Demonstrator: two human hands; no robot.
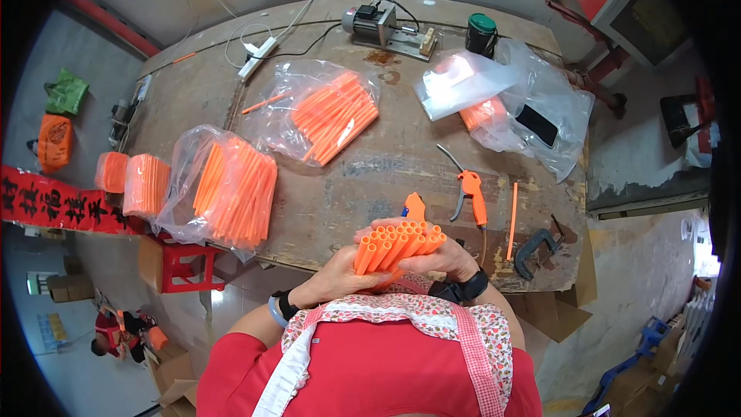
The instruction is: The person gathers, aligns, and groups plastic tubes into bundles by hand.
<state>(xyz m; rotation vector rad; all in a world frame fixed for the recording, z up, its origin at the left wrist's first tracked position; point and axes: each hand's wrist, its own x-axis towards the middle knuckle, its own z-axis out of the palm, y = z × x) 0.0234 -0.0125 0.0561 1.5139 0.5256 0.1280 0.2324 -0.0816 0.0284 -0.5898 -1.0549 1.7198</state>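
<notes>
A scuffed, stained wooden desk (340, 201) carries crinkled clear plastic bags (275, 133) on the left. Near its middle edge, the left hand (337, 275) and right hand (443, 262) have their fingers wrapped around a bundle of smooth, hollow orange tubes (395, 249), round ends showing. A curved-nozzle air gun (472, 188) lies right.

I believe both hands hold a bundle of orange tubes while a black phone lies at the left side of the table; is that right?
Not quite: the head view shows the black phone at the right side of the table. The left hand and right hand do hold the bundle of orange tubes.
</notes>
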